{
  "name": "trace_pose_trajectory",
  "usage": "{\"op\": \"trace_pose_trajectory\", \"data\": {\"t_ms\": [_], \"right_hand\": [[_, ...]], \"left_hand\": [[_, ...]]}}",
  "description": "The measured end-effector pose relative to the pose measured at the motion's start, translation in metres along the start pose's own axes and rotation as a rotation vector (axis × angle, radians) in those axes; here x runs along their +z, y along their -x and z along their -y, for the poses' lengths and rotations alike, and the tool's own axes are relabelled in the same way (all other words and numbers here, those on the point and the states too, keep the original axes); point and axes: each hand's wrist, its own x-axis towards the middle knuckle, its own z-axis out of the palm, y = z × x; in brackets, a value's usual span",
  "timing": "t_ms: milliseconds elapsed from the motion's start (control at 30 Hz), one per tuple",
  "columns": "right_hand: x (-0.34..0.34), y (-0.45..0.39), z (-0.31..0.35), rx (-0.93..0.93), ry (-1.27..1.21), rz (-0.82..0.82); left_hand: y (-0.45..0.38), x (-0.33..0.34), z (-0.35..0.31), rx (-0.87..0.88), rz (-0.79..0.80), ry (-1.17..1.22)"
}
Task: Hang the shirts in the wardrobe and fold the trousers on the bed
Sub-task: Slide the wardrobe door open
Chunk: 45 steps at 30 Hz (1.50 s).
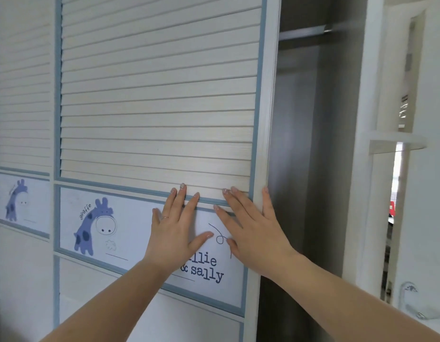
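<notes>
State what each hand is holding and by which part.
Nothing is held. The left hand and right hand lie flat, fingers straight, on the white slatted sliding wardrobe door with blue trim, near its right edge.

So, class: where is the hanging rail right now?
In the head view, the hanging rail sits upper right, inside the open wardrobe gap, just right of the sliding door.
</notes>
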Motion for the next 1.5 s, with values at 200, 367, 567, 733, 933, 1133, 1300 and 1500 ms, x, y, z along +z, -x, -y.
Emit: {"op": "trace_pose_trajectory", "data": {"t_ms": [200,367,567,733,933,1133,1300,1500], "right_hand": [[0.004,-0.024,0.015,-0.002,-0.146,-0.163],[0.018,-0.043,0.026,0.213,-0.475,-0.055],[0.041,-0.081,0.056,0.210,-0.675,-0.003],[0.050,-0.111,0.085,0.169,-0.708,-0.009],[0.059,-0.144,0.121,0.161,-0.801,-0.031],[0.067,-0.174,0.154,0.169,-0.870,-0.059],[0.077,-0.197,0.179,0.152,-0.891,-0.087],[0.090,-0.223,0.201,0.143,-0.975,-0.068]], "left_hand": [[-0.005,-0.005,0.049,-0.026,0.013,-0.041],[-0.009,-0.006,0.096,-0.035,0.001,-0.048],[-0.013,-0.008,0.133,-0.081,0.004,0.004],[-0.010,-0.009,0.140,0.027,-0.011,0.039],[-0.006,-0.003,0.146,0.116,-0.032,0.091],[-0.011,0.006,0.171,-0.028,-0.032,0.024],[-0.014,0.007,0.200,-0.090,-0.051,-0.011],[-0.015,-0.004,0.226,-0.117,-0.030,-0.027]]}}
